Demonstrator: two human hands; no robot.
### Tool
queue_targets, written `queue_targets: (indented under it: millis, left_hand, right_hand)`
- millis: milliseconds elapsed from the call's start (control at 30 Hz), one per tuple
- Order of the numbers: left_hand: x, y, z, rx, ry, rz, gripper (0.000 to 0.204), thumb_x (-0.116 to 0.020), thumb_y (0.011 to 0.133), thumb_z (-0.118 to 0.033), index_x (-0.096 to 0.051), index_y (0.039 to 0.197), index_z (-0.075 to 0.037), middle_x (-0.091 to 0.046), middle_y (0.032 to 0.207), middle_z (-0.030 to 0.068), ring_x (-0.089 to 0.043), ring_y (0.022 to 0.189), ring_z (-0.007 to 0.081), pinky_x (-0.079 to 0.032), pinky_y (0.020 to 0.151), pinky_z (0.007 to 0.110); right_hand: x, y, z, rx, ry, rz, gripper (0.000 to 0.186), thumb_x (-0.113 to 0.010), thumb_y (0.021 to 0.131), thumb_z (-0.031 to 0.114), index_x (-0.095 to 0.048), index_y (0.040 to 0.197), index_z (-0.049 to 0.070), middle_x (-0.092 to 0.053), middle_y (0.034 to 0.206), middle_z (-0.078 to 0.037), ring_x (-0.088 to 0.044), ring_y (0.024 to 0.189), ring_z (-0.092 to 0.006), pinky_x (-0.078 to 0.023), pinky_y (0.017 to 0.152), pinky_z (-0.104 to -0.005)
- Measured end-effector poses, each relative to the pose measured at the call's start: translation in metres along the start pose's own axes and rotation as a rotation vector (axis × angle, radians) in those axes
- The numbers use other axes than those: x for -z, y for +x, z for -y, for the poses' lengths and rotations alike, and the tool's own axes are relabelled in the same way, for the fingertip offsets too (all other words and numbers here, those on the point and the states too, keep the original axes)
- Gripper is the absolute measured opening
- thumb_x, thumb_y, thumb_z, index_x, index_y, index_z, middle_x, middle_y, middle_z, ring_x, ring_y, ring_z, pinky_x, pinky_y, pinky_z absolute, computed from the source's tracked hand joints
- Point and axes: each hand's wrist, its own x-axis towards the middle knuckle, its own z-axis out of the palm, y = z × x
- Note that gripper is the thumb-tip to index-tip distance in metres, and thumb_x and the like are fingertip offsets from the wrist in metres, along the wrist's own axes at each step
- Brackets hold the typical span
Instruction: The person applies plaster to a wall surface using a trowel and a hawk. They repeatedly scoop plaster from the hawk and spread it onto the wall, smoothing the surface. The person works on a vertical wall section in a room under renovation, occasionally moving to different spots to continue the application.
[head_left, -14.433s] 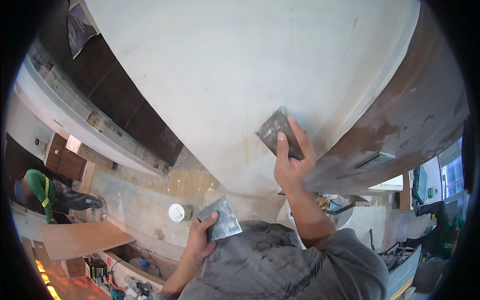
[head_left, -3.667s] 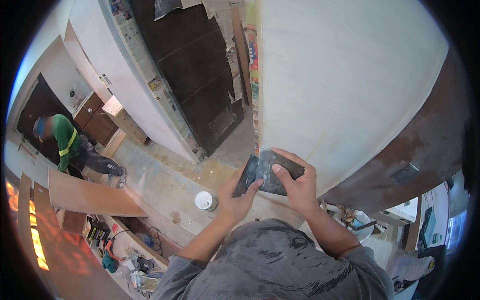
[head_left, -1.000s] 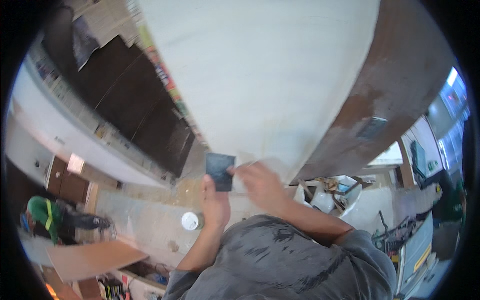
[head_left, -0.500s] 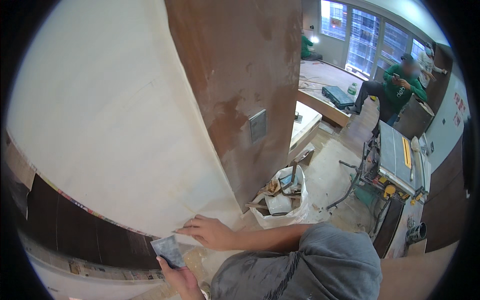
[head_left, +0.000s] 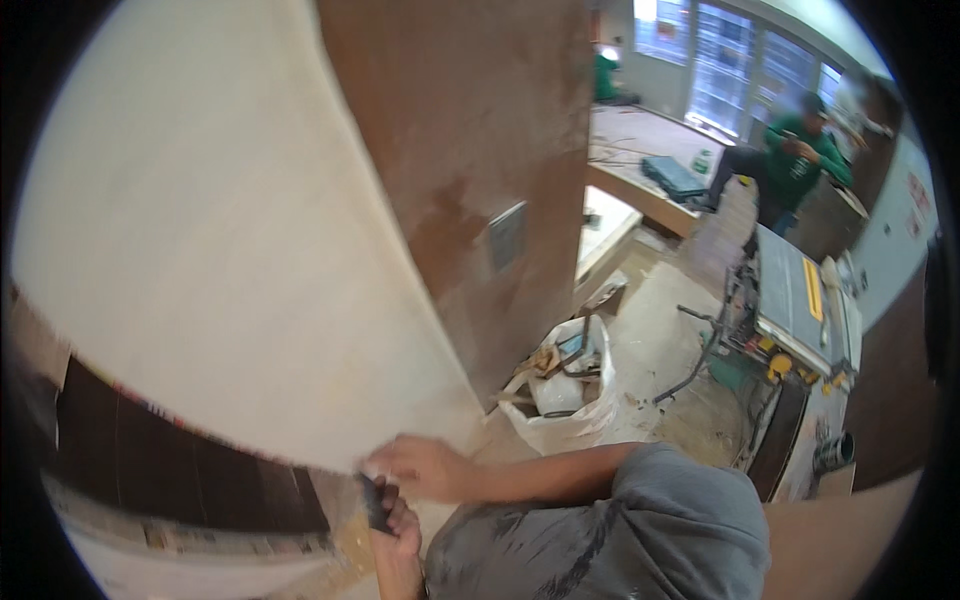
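Note:
My left hand [head_left: 400, 530] is closed round a thin dark grey rectangular pad [head_left: 375, 503], now seen nearly edge-on just below the lower edge of a large off-white panel [head_left: 230, 240]. Its exact kind I cannot make out. Reaching across from the right, my right hand [head_left: 425, 467] lies against that panel edge, right above the pad. Its fingers point left and look stretched out, though motion blurs them, and I see nothing held in them. The panel borders a brown, patchily stained board [head_left: 460, 130] with a grey rectangular plate [head_left: 507, 237] set in it.
A white sack of scraps [head_left: 560, 415] stands at the board's foot. To its right is a table saw [head_left: 795, 295] on a folding stand. A person in green [head_left: 795, 170] sits farther back, near a teal case [head_left: 672, 178]. Dark panelling [head_left: 170, 450] lies at lower left.
My left hand has moved up and right toward my right hand, turning the pad from face-on to nearly edge-on. The right hand has shifted slightly, and the whole view has moved a little.

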Motion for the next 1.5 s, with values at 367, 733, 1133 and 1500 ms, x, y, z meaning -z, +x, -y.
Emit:
queue_targets:
  millis: [367, 733, 1133, 1500]
  left_hand:
    - [-0.030, 0.012, 0.017, 0.087, -0.359, -0.087, 0.039, -0.044, 0.109, -0.041, -0.052, 0.101, -0.003, -0.048, 0.073, 0.0027, -0.042, 0.046, 0.0109, -0.036, 0.039, 0.025]
    - [-0.043, 0.000, 0.002, 0.029, 0.026, -0.453, 0.041, -0.052, 0.105, -0.052, -0.051, 0.089, -0.014, -0.043, 0.067, -0.0032, -0.038, 0.044, 0.0069, -0.029, 0.037, 0.022]
    - [-0.042, -0.001, 0.020, 0.139, -0.286, -0.191, 0.034, -0.047, 0.104, -0.041, -0.061, 0.107, -0.010, -0.063, 0.090, 0.0115, -0.052, 0.052, 0.0162, -0.040, 0.043, 0.027]
    - [-0.084, -0.021, 0.032, -0.434, 0.383, -0.487, 0.056, -0.060, 0.103, -0.040, -0.050, 0.141, -0.001, -0.066, 0.127, 0.0126, -0.066, 0.112, 0.0251, -0.053, 0.094, 0.038]
  right_hand:
    - [0.039, 0.041, -0.006, -0.790, 1.008, -0.295, 0.036, -0.068, 0.100, 0.029, -0.066, 0.117, -0.002, -0.070, 0.103, -0.005, -0.067, 0.091, -0.0153, -0.055, 0.084, -0.0337]
    - [0.035, 0.039, -0.023, -0.941, 0.947, 0.532, 0.041, -0.073, 0.096, 0.025, -0.064, 0.125, -0.003, -0.073, 0.108, -0.011, -0.070, 0.096, -0.0200, -0.059, 0.086, -0.0371]
    - [0.015, 0.039, -0.020, -0.856, 1.158, 0.331, 0.035, -0.077, 0.091, 0.012, -0.066, 0.121, -0.002, -0.073, 0.106, -0.009, -0.072, 0.094, -0.0181, -0.059, 0.083, -0.0358]
    - [0.019, 0.039, -0.014, -0.804, 0.932, 0.285, 0.031, -0.079, 0.089, 0.011, -0.069, 0.115, -0.004, -0.074, 0.104, -0.008, -0.069, 0.091, -0.0143, -0.057, 0.080, -0.0325]
